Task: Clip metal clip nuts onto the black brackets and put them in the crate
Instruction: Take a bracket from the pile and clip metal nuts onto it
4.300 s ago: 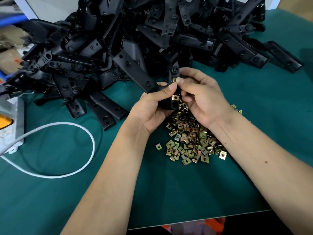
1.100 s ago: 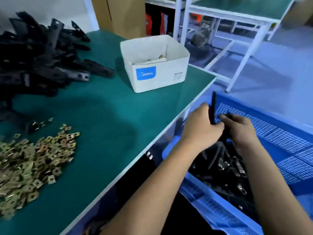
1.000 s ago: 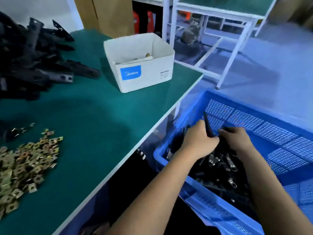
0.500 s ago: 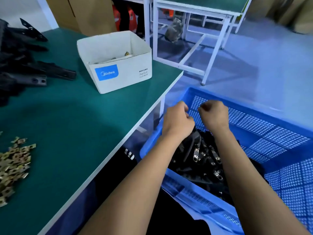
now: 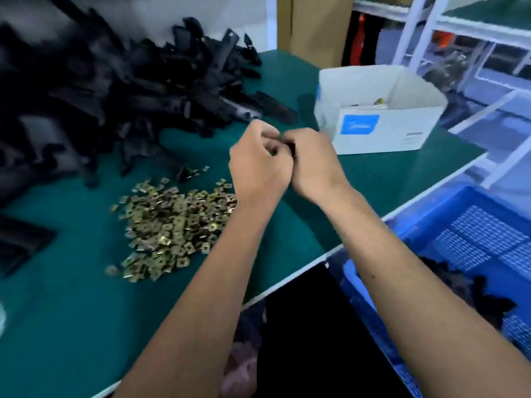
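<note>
Two hands show near the middle of the frame, the left hand (image 5: 257,168) and the right hand (image 5: 311,165), side by side and touching. One heap of black brackets (image 5: 115,90) fills the upper left; the pieces overlap and blur too much to count. One pile of metal clip nuts (image 5: 172,228) lies at centre left, far too many and too small to number. One white cardboard box (image 5: 382,130) stands at upper right. One blue crate (image 5: 474,239) sits at lower right, holding several dark brackets, their number unclear. One green table (image 5: 71,326) carries the heap, the pile and the box.
</note>
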Demonstrator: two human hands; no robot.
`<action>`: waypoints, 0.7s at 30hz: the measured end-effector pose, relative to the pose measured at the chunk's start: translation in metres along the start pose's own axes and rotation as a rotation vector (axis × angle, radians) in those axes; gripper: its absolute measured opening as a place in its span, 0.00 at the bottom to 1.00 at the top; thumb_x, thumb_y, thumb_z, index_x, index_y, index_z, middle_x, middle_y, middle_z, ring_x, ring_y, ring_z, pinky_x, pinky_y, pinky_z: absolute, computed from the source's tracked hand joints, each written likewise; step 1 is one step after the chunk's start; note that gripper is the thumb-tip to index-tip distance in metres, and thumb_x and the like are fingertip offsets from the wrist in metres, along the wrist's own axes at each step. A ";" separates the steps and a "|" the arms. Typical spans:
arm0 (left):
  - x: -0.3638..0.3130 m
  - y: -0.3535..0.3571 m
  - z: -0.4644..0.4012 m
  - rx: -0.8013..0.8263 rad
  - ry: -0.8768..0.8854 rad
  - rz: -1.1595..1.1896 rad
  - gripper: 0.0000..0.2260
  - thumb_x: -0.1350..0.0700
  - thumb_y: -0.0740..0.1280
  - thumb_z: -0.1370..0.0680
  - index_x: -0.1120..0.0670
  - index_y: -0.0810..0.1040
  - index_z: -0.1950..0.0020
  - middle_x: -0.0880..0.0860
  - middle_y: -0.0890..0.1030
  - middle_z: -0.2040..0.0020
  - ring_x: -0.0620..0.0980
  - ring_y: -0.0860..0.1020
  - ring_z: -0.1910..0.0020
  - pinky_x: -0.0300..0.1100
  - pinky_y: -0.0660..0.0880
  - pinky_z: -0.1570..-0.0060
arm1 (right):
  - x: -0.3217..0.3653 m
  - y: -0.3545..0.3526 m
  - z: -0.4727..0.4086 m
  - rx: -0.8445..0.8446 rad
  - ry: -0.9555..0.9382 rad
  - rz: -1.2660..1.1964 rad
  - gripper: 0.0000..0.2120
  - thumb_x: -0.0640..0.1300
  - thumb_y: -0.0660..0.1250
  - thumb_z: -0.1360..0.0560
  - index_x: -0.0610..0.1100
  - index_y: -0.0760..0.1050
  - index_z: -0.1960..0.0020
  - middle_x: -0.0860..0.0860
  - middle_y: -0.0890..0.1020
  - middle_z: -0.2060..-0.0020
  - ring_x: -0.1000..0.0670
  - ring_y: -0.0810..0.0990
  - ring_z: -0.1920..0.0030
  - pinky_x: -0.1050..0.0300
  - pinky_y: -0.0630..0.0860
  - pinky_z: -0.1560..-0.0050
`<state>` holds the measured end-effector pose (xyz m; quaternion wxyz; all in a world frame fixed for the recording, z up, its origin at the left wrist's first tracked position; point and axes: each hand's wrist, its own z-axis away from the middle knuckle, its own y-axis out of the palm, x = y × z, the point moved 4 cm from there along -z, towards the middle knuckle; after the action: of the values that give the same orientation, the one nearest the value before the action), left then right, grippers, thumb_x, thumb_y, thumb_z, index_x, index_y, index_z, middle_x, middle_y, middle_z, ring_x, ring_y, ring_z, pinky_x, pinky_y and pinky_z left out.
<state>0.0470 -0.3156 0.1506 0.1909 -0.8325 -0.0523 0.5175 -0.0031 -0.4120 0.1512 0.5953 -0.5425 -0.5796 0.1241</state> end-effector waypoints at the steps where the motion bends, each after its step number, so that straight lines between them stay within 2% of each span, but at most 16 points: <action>1: 0.015 -0.025 -0.005 -0.055 -0.009 -0.016 0.06 0.62 0.69 0.26 0.54 0.80 0.52 0.43 0.80 0.63 0.45 0.80 0.57 0.36 0.71 0.55 | 0.025 0.018 -0.004 0.041 -0.058 0.019 0.07 0.37 0.63 0.26 0.43 0.76 0.62 0.46 0.78 0.66 0.40 0.78 0.62 0.52 0.65 0.64; 3: 0.039 -0.064 -0.011 -0.144 -0.023 -0.043 0.05 0.60 0.68 0.26 0.53 0.80 0.52 0.43 0.80 0.61 0.43 0.79 0.58 0.37 0.73 0.54 | 0.065 0.043 -0.005 0.092 -0.158 0.043 0.06 0.36 0.63 0.28 0.45 0.73 0.63 0.46 0.79 0.65 0.39 0.79 0.61 0.53 0.65 0.64; 5: 0.063 -0.105 -0.015 -0.225 -0.029 -0.099 0.06 0.58 0.68 0.27 0.52 0.80 0.52 0.43 0.80 0.61 0.42 0.78 0.57 0.40 0.75 0.53 | 0.103 0.068 -0.004 0.142 -0.236 0.016 0.07 0.37 0.63 0.28 0.46 0.73 0.61 0.46 0.81 0.62 0.38 0.81 0.59 0.50 0.72 0.63; 7: 0.087 -0.154 -0.016 -0.335 -0.042 -0.199 0.08 0.57 0.66 0.28 0.52 0.80 0.51 0.45 0.83 0.59 0.47 0.80 0.55 0.46 0.76 0.51 | 0.145 0.097 0.002 0.235 -0.337 0.008 0.07 0.36 0.64 0.28 0.47 0.77 0.55 0.43 0.83 0.57 0.36 0.82 0.54 0.47 0.78 0.58; 10: 0.126 -0.231 -0.010 -0.551 -0.103 -0.452 0.11 0.56 0.63 0.29 0.54 0.79 0.49 0.52 0.83 0.53 0.58 0.78 0.49 0.51 0.72 0.47 | 0.204 0.140 0.019 0.391 -0.512 0.014 0.06 0.39 0.68 0.28 0.48 0.75 0.54 0.44 0.82 0.55 0.36 0.82 0.52 0.50 0.75 0.58; 12: 0.152 -0.274 -0.003 -0.651 -0.233 -0.631 0.13 0.56 0.65 0.29 0.56 0.79 0.46 0.58 0.80 0.47 0.62 0.74 0.44 0.50 0.66 0.41 | 0.237 0.169 0.028 0.443 -0.597 0.015 0.06 0.43 0.69 0.26 0.46 0.76 0.49 0.43 0.82 0.51 0.37 0.82 0.48 0.49 0.76 0.54; 13: 0.165 -0.293 0.000 -0.690 -0.320 -0.653 0.14 0.56 0.66 0.28 0.56 0.79 0.44 0.60 0.79 0.45 0.63 0.74 0.42 0.49 0.63 0.39 | 0.251 0.184 0.032 0.472 -0.617 0.021 0.10 0.46 0.70 0.25 0.45 0.77 0.45 0.43 0.81 0.47 0.38 0.81 0.45 0.48 0.76 0.51; 15: 0.181 -0.314 0.005 -0.754 -0.458 -0.532 0.13 0.58 0.65 0.26 0.58 0.80 0.43 0.62 0.79 0.42 0.63 0.74 0.41 0.47 0.62 0.39 | 0.268 0.209 0.036 0.512 -0.591 0.036 0.17 0.52 0.70 0.22 0.43 0.76 0.39 0.43 0.78 0.42 0.39 0.79 0.41 0.47 0.76 0.44; 17: 0.189 -0.321 0.007 -0.798 -0.526 -0.407 0.11 0.60 0.64 0.24 0.59 0.80 0.43 0.62 0.80 0.42 0.63 0.74 0.40 0.46 0.64 0.40 | 0.279 0.227 0.036 0.491 -0.538 0.073 0.20 0.53 0.70 0.21 0.41 0.76 0.36 0.42 0.74 0.38 0.39 0.77 0.39 0.47 0.75 0.42; 19: 0.190 -0.320 0.007 -0.809 -0.531 -0.382 0.10 0.60 0.63 0.22 0.59 0.81 0.44 0.62 0.80 0.43 0.62 0.75 0.40 0.45 0.64 0.42 | 0.285 0.236 0.034 0.478 -0.509 0.114 0.18 0.49 0.70 0.21 0.40 0.76 0.36 0.41 0.73 0.37 0.38 0.77 0.39 0.47 0.75 0.45; 21: 0.190 -0.319 0.005 -0.822 -0.521 -0.380 0.09 0.59 0.62 0.20 0.59 0.80 0.45 0.61 0.80 0.43 0.61 0.75 0.41 0.45 0.64 0.44 | 0.288 0.239 0.032 0.495 -0.500 0.107 0.13 0.46 0.70 0.23 0.40 0.77 0.43 0.41 0.76 0.40 0.38 0.78 0.43 0.49 0.72 0.52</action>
<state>0.1654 0.0338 0.1076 -0.0802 -0.6582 -0.4471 0.6003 0.1707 -0.0814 0.1135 0.5412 -0.3642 -0.6305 0.4206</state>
